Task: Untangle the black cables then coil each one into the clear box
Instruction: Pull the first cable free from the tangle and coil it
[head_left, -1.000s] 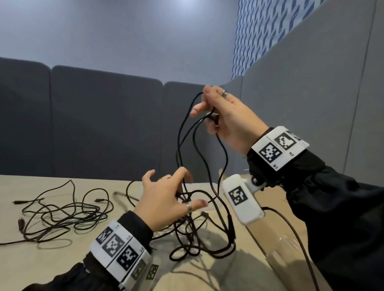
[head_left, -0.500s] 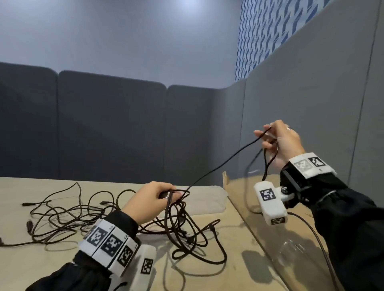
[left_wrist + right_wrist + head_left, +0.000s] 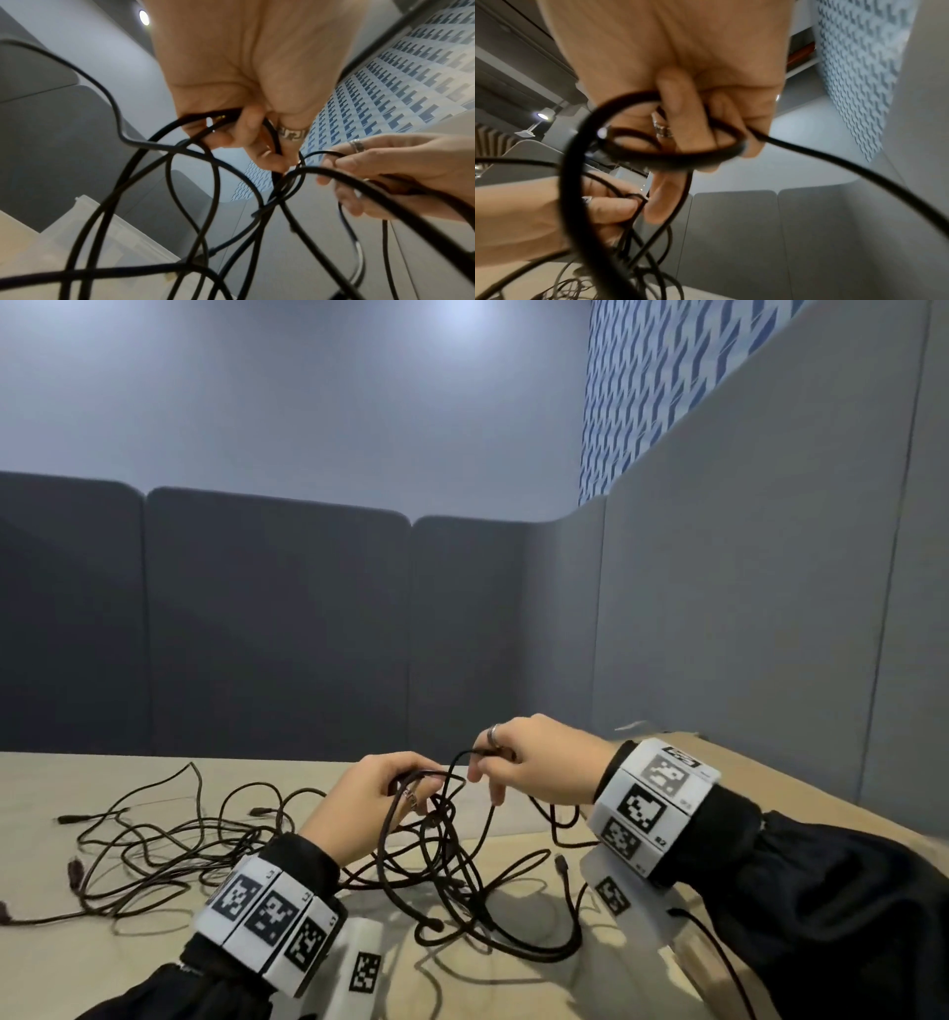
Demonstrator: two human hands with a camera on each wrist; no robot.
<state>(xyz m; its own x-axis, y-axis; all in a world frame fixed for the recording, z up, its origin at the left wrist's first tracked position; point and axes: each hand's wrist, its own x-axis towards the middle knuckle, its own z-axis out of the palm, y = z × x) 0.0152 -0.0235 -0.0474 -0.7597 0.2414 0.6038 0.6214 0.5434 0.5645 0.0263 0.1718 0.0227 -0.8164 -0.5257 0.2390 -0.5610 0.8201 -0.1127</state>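
A knot of black cables (image 3: 462, 880) lies on the beige table (image 3: 61, 963) and rises into both hands. My left hand (image 3: 421, 788) grips several strands, fingers curled round them (image 3: 257, 146). Close on its right, my right hand (image 3: 488, 762) pinches one cable and holds a small loop of it in curled fingers (image 3: 693, 132). A second loose tangle (image 3: 169, 845) sprawls on the table at the left. The clear box (image 3: 760, 773) stands at the right, behind my right wrist and mostly hidden by it.
Grey padded partitions (image 3: 267, 629) wall the table at the back and along the right. A translucent plastic piece (image 3: 102, 233) shows under the cables in the left wrist view. Plug ends (image 3: 74, 870) lie at the far left.
My right hand came down from high on the right to just beside my left hand, still holding its cable, which went from taut to slack. The left hand kept its grip.
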